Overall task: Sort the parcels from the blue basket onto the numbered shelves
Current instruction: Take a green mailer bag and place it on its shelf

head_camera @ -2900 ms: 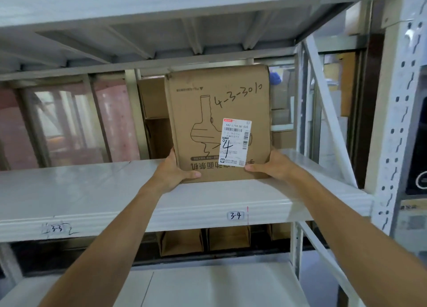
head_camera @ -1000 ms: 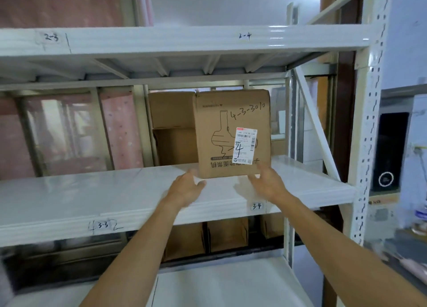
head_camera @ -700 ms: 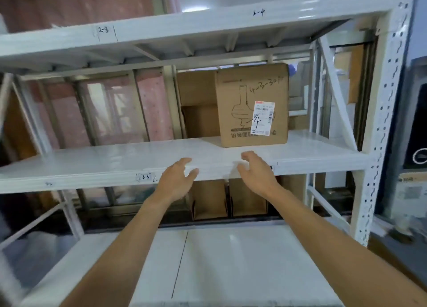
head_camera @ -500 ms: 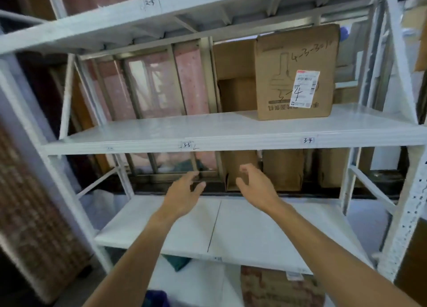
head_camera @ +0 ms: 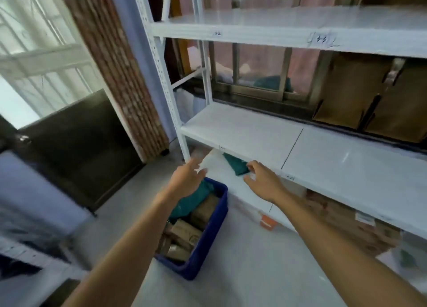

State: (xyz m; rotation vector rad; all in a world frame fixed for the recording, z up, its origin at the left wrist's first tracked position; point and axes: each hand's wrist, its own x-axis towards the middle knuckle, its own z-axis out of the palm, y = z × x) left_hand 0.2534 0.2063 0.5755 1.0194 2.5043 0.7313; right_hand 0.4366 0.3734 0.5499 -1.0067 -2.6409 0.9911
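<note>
The blue basket (head_camera: 209, 244) stands on the floor in front of the white shelving unit (head_camera: 265, 135). Inside it lie several brown cardboard parcels (head_camera: 184, 231) and a dark green bag (head_camera: 189, 202). My left hand (head_camera: 187, 179) hovers above the basket's far end, fingers relaxed and holding nothing. My right hand (head_camera: 263, 182) hangs empty to the right of the basket, in front of the lower shelf's edge, with loosely spread fingers. A shelf label reading 3-3 (head_camera: 322, 39) marks the upper shelf.
Brown boxes (head_camera: 369, 98) stand behind the shelf at the right. A green parcel (head_camera: 238, 165) and a brown carton (head_camera: 346, 223) lie on the bottom level. A brick pillar (head_camera: 120, 71) and a dark cabinet (head_camera: 76, 145) are to the left.
My hands let go of the tall box on shelf 3-4 and dropped down. My view swung left and down, so the blue basket is now in sight and that box is out of frame.
</note>
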